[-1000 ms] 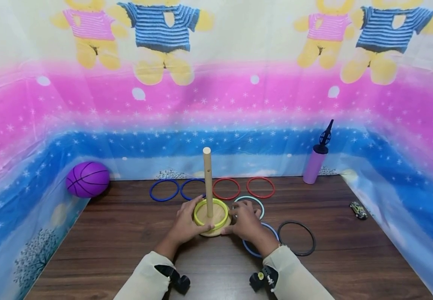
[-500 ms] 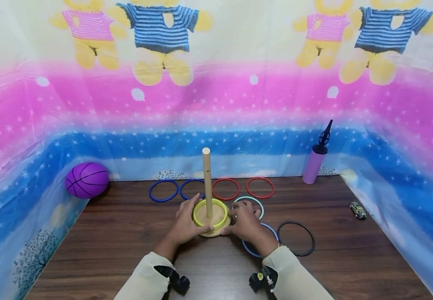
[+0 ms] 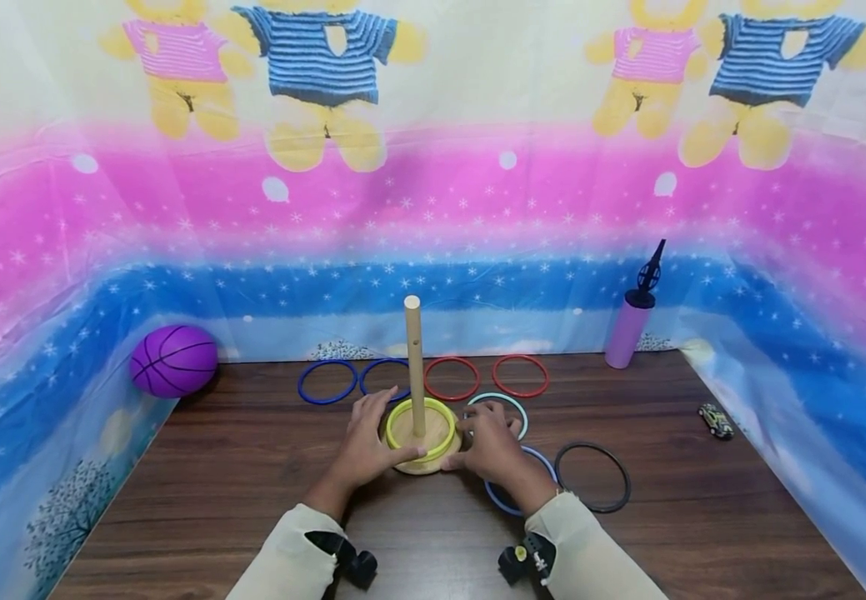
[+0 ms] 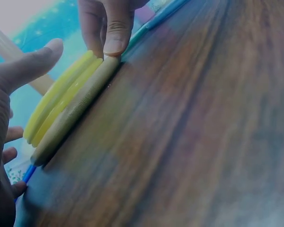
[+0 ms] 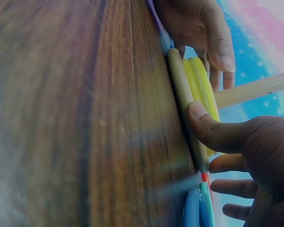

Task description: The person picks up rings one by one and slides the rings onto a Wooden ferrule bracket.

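Note:
A wooden ring-toss stand (image 3: 415, 367) stands upright between my hands, its peg rising from a round base (image 4: 78, 116). Two yellow rings (image 5: 200, 85) lie stacked on that base around the peg. My right hand (image 3: 494, 446) grips the base at its right side, the thumb (image 5: 217, 132) on the edge and the fingers spread behind. On the left side, my left hand (image 3: 365, 446) is spread around the stand without gripping it. In the left wrist view its thumb (image 4: 35, 68) is straight and raised above the rings, with the fingers close beside the base.
Behind the stand lie two dark blue rings (image 3: 327, 404) and two red rings (image 3: 521, 395). A mint ring (image 3: 526, 414), a light blue ring (image 3: 500, 502) and a black ring (image 3: 628, 479) lie right. Farther out are a purple ball (image 3: 174, 360), a pump (image 3: 628, 333) and a toy car (image 3: 716, 421).
My left hand has eased slightly to the left, its fingers loosening from around the stand. The right hand, the stand and the rings have stayed in place.

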A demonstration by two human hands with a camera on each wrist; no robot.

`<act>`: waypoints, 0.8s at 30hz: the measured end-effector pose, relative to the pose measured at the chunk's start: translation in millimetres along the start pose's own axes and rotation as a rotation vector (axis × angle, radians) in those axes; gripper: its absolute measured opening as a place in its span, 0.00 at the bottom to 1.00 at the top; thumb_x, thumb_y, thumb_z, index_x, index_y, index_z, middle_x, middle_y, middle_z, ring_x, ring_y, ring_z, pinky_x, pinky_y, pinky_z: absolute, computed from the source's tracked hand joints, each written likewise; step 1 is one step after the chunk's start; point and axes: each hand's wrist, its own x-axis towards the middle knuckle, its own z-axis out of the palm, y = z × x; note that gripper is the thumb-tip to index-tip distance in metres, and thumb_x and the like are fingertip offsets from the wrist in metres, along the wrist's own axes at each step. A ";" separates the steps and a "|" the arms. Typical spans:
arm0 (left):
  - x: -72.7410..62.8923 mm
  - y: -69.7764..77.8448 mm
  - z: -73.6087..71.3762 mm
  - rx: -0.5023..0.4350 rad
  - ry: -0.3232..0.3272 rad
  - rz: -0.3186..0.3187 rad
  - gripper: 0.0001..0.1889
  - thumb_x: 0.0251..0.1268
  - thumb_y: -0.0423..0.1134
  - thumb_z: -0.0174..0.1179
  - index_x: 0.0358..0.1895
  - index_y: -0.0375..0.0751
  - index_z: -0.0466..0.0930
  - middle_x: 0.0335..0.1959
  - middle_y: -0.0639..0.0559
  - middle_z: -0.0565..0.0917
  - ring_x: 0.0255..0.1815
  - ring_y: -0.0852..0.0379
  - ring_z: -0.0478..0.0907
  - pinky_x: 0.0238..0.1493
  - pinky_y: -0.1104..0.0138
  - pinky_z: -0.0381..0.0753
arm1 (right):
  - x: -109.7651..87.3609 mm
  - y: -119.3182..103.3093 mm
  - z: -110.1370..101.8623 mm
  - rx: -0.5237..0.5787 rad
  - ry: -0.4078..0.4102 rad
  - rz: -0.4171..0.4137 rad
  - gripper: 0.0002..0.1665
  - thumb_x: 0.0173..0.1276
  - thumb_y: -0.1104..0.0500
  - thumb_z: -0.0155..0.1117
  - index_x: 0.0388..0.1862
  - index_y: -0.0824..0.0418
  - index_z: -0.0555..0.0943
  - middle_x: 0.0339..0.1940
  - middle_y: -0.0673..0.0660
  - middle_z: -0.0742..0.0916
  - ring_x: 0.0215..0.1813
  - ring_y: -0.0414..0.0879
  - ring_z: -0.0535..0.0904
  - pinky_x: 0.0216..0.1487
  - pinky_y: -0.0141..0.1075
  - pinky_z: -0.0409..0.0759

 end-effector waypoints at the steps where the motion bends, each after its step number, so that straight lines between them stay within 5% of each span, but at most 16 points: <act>1: -0.2 -0.6 -0.2 0.008 -0.008 0.003 0.60 0.53 0.56 0.86 0.87 0.45 0.62 0.86 0.39 0.66 0.88 0.33 0.52 0.82 0.25 0.53 | -0.2 -0.1 -0.1 -0.003 -0.001 -0.003 0.38 0.55 0.44 0.92 0.62 0.59 0.92 0.77 0.65 0.81 0.82 0.67 0.65 0.72 0.76 0.56; 15: -11.7 -9.5 -17.1 0.132 -0.070 0.079 0.65 0.46 0.58 0.89 0.86 0.36 0.62 0.84 0.33 0.68 0.84 0.28 0.57 0.80 0.25 0.57 | -19.7 26.2 -26.4 -0.003 0.032 -0.017 0.43 0.57 0.43 0.90 0.72 0.49 0.86 0.80 0.61 0.79 0.85 0.68 0.62 0.74 0.80 0.55; 24: -13.1 -9.9 -17.0 0.239 -0.113 0.014 0.63 0.48 0.67 0.85 0.85 0.39 0.66 0.85 0.38 0.68 0.87 0.32 0.56 0.82 0.26 0.53 | -47.5 52.9 -41.2 -0.017 -0.025 -0.043 0.54 0.60 0.35 0.86 0.81 0.53 0.77 0.82 0.59 0.78 0.86 0.67 0.60 0.71 0.75 0.57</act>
